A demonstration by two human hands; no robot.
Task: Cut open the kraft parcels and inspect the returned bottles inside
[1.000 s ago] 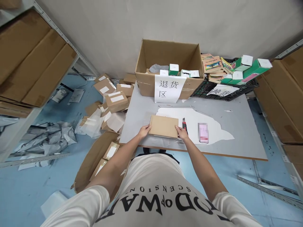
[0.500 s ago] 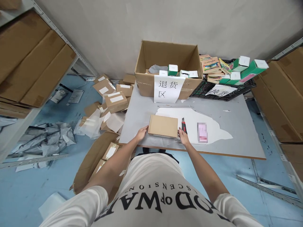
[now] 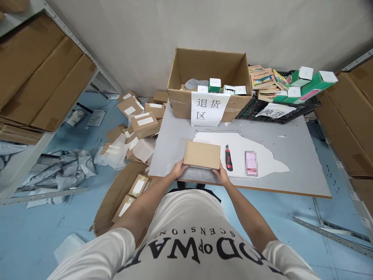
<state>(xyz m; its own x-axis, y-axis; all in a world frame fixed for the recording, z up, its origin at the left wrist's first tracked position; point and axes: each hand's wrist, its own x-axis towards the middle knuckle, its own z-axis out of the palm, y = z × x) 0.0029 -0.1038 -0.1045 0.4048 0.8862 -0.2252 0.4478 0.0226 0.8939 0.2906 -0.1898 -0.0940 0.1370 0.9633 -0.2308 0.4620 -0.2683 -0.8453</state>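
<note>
A plain brown cardboard box (image 3: 202,154) is near the table's front edge, between my two hands. My left hand (image 3: 178,169) grips its lower left corner, fingers against the side. At the lower right corner my right hand (image 3: 222,174) holds the box, with its fingers partly hidden by it. Just right of the box, a red and black utility knife (image 3: 229,158) lies on a white sheet (image 3: 265,155). Farther right on that sheet is a pink item (image 3: 251,163), blurred out.
At the table's back stand an open carton (image 3: 180,105) with a paper sign and a black crate (image 3: 262,116) of booklets and green boxes. Small parcels (image 3: 145,124) are heaped left of the table (image 3: 309,167). Shelves with large cartons (image 3: 43,74) flank both sides.
My right hand has moved down and left, away from beside the knife, onto the box's lower right corner. My left hand has closed in on the lower left corner.
</note>
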